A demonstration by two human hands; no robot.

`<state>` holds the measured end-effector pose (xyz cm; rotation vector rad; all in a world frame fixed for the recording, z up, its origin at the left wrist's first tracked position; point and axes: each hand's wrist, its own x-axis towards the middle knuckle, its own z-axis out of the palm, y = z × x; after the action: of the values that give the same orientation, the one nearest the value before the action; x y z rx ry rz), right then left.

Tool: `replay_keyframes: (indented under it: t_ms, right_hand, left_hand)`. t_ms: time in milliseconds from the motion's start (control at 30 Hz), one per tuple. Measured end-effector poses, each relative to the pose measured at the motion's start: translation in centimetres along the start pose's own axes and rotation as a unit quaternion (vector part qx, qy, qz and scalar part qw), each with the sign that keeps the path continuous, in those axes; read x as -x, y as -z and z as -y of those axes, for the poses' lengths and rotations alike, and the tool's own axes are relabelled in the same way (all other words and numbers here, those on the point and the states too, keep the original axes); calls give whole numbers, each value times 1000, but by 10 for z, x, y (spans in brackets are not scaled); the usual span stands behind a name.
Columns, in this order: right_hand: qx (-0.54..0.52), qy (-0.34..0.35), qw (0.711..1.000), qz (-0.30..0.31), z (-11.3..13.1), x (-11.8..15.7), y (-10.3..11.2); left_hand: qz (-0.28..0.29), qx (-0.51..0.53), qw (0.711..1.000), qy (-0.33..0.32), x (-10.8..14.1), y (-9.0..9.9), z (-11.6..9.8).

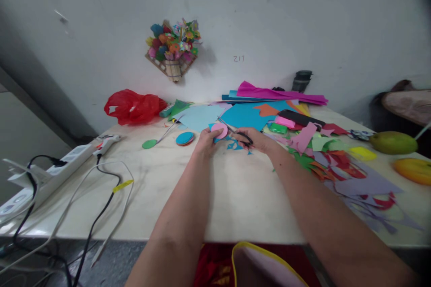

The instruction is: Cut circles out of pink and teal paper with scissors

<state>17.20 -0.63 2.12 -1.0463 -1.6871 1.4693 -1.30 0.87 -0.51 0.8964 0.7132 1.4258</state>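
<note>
My left hand (206,138) pinches a pink paper circle (219,131) laid against a piece of blue paper (216,139). In my right hand (254,139) is a pair of scissors (243,137) with black handles, its blades pointing up and left beside the circle's right edge. Small blue paper scraps (233,145) lie on the table just under the hands. To the left sits a small stack of blue circles (185,138) with an orange edge showing below. Farther left is a green circle (149,144) with a thin purple strip by it.
Sheets of blue paper (247,116) and pink rolled paper (269,91) lie at the back. Paper scraps (363,186), a black phone-like object (299,118) and mangoes (393,142) are on the right. A red plastic bag (134,106), a power strip (55,170) and cables are on the left.
</note>
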Motion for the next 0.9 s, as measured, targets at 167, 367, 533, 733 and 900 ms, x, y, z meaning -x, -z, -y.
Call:
replay_keyframes:
  t_ms: [167, 367, 533, 733, 900]
  right_hand:
    - [-13, -4, 1000, 2, -1, -1, 0]
    - [-43, -10, 999, 3, 0, -2, 0]
    - [-29, -18, 999, -10, 0, -3, -1]
    - [-18, -15, 1000, -9, -1, -3, -1]
    - [-13, -9, 1000, -7, -2, -3, 0]
  left_hand:
    - [2, -3, 1000, -4, 0, 1, 0]
    - [3, -5, 1000, -1, 2, 3, -2]
    - [-16, 3, 1000, 5, 3, 3, -3]
    - [-18, -3, 1000, 3, 3, 3, -3]
    - [-26, -6, 1000, 2, 2, 4, -3]
